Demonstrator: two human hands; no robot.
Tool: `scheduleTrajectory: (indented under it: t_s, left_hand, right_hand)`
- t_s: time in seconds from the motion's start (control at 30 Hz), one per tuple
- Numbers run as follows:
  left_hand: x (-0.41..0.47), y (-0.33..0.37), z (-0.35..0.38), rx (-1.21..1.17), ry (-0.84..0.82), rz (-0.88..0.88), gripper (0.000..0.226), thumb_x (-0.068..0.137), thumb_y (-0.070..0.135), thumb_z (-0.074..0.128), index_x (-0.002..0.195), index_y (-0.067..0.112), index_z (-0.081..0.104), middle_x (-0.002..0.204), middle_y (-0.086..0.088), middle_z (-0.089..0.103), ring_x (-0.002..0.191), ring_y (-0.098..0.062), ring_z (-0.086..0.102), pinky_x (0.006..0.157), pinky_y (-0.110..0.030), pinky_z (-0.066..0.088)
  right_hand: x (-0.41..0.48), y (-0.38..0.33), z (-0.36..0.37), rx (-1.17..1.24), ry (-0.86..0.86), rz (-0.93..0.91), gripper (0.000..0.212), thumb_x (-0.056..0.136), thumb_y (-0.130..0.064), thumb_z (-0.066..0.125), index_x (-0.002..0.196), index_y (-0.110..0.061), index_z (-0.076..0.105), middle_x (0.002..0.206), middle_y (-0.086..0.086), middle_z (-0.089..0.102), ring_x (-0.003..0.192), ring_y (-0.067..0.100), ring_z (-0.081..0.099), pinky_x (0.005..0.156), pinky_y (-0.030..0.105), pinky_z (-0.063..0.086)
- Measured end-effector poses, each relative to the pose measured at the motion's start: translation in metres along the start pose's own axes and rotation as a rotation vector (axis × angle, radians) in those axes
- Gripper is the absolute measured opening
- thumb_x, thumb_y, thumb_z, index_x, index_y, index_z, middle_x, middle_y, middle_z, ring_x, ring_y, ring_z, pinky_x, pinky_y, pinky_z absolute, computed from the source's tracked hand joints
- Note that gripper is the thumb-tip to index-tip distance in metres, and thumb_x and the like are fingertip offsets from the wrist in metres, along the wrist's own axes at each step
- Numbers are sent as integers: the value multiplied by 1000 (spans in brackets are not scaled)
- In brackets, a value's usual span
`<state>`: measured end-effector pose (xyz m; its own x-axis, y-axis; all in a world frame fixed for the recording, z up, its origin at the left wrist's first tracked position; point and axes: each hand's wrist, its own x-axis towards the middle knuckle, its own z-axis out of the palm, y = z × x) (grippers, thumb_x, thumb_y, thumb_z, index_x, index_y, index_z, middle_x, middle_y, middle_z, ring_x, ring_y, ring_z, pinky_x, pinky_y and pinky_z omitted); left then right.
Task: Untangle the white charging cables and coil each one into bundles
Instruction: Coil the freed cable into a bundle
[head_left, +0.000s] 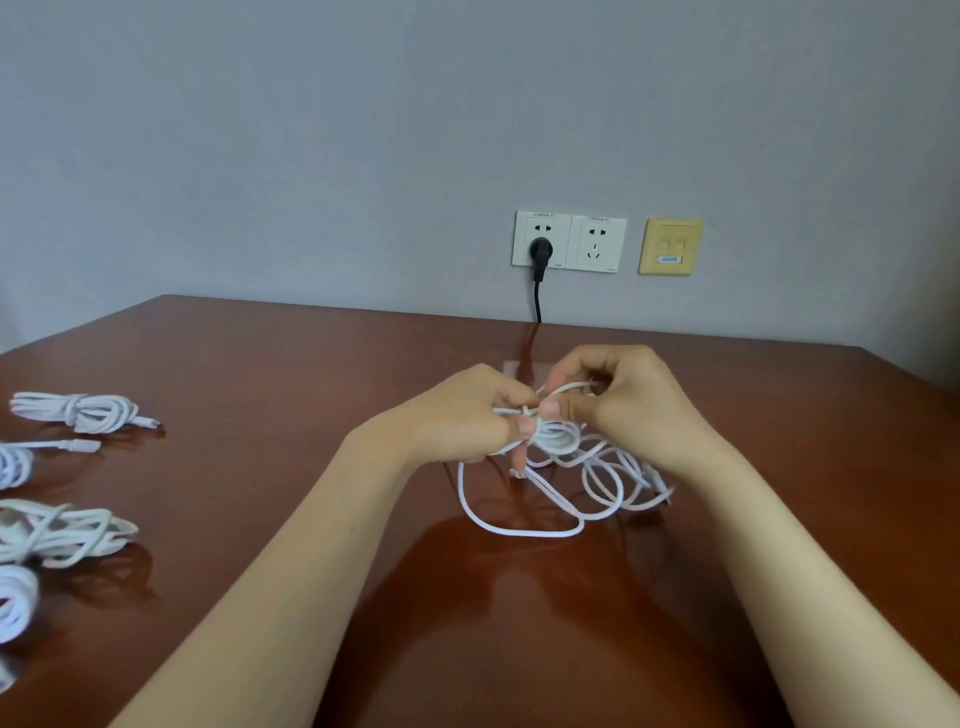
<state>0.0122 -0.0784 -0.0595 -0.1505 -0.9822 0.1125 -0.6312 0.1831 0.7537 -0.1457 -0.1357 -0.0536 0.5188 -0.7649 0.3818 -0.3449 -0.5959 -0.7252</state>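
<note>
A tangle of white charging cable lies in loose loops on the brown table, just in front of my hands. My left hand grips a small coil of that cable, thumb and fingers curled round it. My right hand pinches a strand of the same cable above the coil, fingers curled. The two hands touch over the coil. The cable's plug ends are hard to make out in the tangle.
Several coiled white cable bundles lie along the table's left edge, the farthest bundle near the back and another bundle closer. Wall sockets with a black plug and cord sit behind the table. A yellow data outlet is beside them.
</note>
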Motion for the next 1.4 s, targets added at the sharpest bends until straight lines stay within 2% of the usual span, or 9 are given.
scheduleTrajectory:
  t_s: [0.17,0.37,0.57,0.7,0.8,0.87,1.0,1.2,1.4]
  left_hand:
    - [0,6,6,-94,-1,147,32,90,29,58,67,7,62,57,-6,48,46,-7,31,47,-17,25]
    - [2,5,9,-103,-20,166,36,93,20,57,57,15,51,57,0,31,51,-8,29,52,-19,25]
    - [2,5,16,88,-99,88,13,91,19,59,79,17,65,69,4,57,67,-7,50,74,-31,41]
    - [3,12,18,-68,-26,145,23,90,11,59,94,30,46,80,6,65,69,-3,55,72,-22,41]
    - [4,9,19,-161,58,225,31,90,5,57,89,28,37,80,-9,69,64,-16,50,67,-29,39]
    - [5,7,18,-223,84,259,31,91,4,56,96,31,40,78,3,69,59,-10,54,64,-23,40]
    - [8,6,12,-306,258,273,36,92,2,54,102,37,53,87,10,69,78,-4,65,77,-20,49]
    - [17,-7,4,-261,558,114,19,95,14,50,89,22,67,71,6,62,67,-10,52,71,-28,40]
    - [19,-10,2,-255,663,32,25,93,17,51,74,27,62,64,11,58,63,-8,48,70,-26,37]
  right_hand:
    - [0,3,-13,372,-105,82,11,75,-12,68,65,-16,68,54,-10,60,47,-2,51,47,8,37]
    - [1,8,-17,509,-148,156,12,51,-29,75,61,-21,74,65,2,66,65,16,60,68,28,46]
    - [1,11,-22,350,-289,241,15,52,-30,74,61,-17,72,59,9,54,46,11,44,45,20,34]
    - [6,22,-20,739,-368,404,41,41,-25,89,70,-6,67,67,12,61,48,13,58,43,18,48]
    - [7,27,-5,1089,-400,499,57,16,-16,96,63,-4,66,59,10,54,37,9,47,31,11,34]
    - [6,24,4,1189,-368,522,43,27,-8,93,58,-6,64,49,4,49,33,5,40,30,9,28]
    - [6,15,12,910,-154,452,19,89,-5,52,72,-11,57,49,-3,46,34,4,37,34,12,28]
    - [5,4,35,255,128,64,20,91,-12,56,79,-26,61,53,-5,60,43,7,46,43,21,38]
    - [-3,-6,39,241,227,-43,23,81,-7,61,71,-28,61,67,-2,66,62,16,58,68,36,50]
